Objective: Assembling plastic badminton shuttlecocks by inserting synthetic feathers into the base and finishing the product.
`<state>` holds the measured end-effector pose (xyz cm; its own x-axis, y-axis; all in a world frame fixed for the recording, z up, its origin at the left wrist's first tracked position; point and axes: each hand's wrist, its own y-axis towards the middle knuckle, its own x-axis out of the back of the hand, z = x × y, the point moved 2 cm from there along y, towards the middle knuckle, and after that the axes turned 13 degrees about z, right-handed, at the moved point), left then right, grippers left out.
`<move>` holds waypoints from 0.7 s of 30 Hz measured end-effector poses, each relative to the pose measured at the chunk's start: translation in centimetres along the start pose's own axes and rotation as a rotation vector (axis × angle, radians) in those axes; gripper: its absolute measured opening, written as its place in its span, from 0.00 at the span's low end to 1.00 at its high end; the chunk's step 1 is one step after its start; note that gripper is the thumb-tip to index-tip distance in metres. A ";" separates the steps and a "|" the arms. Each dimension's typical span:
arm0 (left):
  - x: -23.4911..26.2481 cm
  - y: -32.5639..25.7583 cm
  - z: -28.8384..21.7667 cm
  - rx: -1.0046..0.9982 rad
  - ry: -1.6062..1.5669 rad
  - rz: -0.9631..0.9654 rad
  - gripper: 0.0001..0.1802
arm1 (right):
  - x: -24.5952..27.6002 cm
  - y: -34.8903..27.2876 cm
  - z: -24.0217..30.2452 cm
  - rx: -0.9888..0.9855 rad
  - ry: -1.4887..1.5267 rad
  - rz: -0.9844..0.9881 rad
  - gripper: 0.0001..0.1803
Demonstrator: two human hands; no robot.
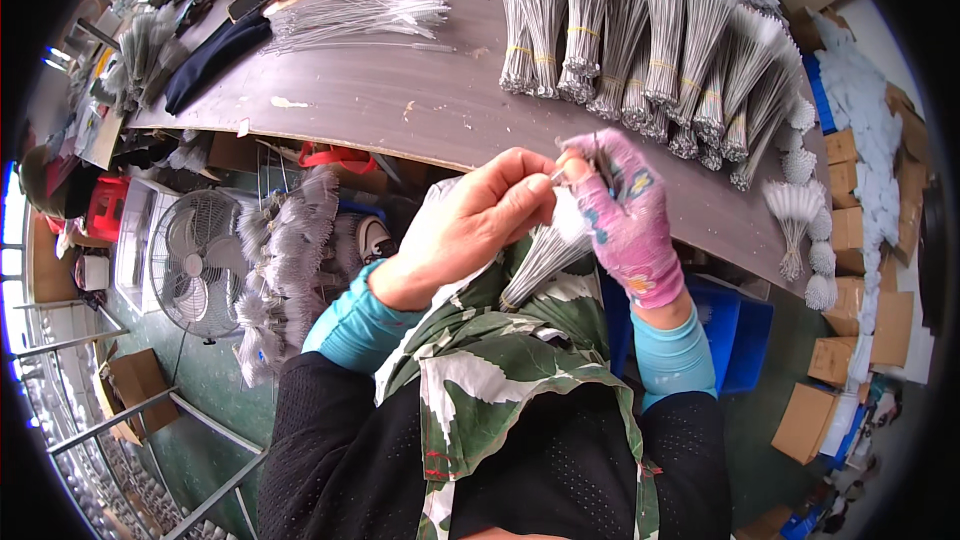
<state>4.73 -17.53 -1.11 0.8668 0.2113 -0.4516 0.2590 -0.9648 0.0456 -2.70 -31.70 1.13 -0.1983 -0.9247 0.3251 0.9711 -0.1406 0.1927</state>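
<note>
My bare left hand (470, 230) is closed, thumb and forefinger pinching the end of a thin wire-stemmed brush, most of which is hidden. Right beside it, my right hand (632, 225), in a pink flowered glove with bare fingertips, is closed round a small dark metal tool (602, 155); its exact kind is hard to make out. The two hands' fingertips almost meet. Below them, a bundle of wire-stemmed brushes (545, 262) with white bristles lies tilted on my camouflage apron (500, 395).
Several banded brush bundles (660, 40) stand on the table (400, 105) at the far right. Loose brushes (360, 15) lie farther left, near a dark cloth (215, 60). A fan (198, 265) stands on the left, a blue bin (735, 335) under the table's right side, cardboard boxes (805, 420) beyond.
</note>
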 end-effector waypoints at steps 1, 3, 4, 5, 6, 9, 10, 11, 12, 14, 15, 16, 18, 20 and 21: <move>0.2 0.1 1.4 0.020 0.062 -0.044 0.13 | -0.4 -0.8 -0.6 -0.076 0.089 0.022 0.06; 0.1 0.0 2.7 0.054 0.009 -0.068 0.11 | -0.6 -2.0 -0.7 -0.108 0.199 -0.052 0.08; -0.1 0.0 3.3 0.061 0.002 -0.067 0.11 | -0.7 -2.6 -0.8 -0.131 0.308 -0.125 0.09; -0.3 0.0 3.9 0.045 -0.063 -0.086 0.11 | -0.3 -3.4 -0.9 -0.141 0.309 -0.127 0.09; -0.4 0.0 4.2 0.028 -0.128 -0.102 0.12 | 0.5 -4.4 -1.5 -0.290 0.469 -0.013 0.10; -1.0 -0.1 4.5 0.095 -0.133 -0.044 0.13 | 0.1 -6.4 -1.7 -0.585 0.615 0.238 0.15; -0.6 -0.3 5.2 0.117 -0.141 0.019 0.14 | -0.3 -6.6 -1.8 -0.616 0.656 0.250 0.17; -0.8 -0.2 5.3 0.119 -0.143 0.024 0.14 | -0.2 -6.8 -2.1 -0.628 0.686 0.292 0.17; -1.0 -0.2 5.4 0.111 -0.164 0.009 0.14 | -0.3 -6.9 -1.9 -0.653 0.707 0.278 0.18; -1.1 -0.4 5.2 0.070 -0.102 -0.005 0.14 | -0.3 -6.7 -1.2 -0.679 0.730 0.261 0.18; -1.2 -0.4 5.1 0.073 -0.102 -0.003 0.14 | -0.2 -6.6 -1.0 -0.682 0.720 0.283 0.18; -1.4 -0.4 5.0 0.054 -0.075 -0.001 0.14 | -0.3 -6.5 -0.9 -0.685 0.710 0.305 0.18; -1.7 -0.4 4.8 0.035 -0.048 0.002 0.14 | -0.5 -6.5 -1.2 -0.669 0.726 0.279 0.18; -1.9 -0.4 4.7 0.020 -0.064 -0.007 0.14 | -0.5 -6.6 -1.3 -0.652 0.740 0.254 0.18; -1.8 -0.4 4.8 0.020 -0.064 -0.007 0.14 | -0.5 -6.6 -1.4 -0.666 0.766 0.262 0.17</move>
<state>1.04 -18.23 -4.57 0.8359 0.2086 -0.5077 0.2560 -0.9664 0.0243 -8.81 -30.80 -1.57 -0.0598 -0.8983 -0.4353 0.8944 0.1454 -0.4230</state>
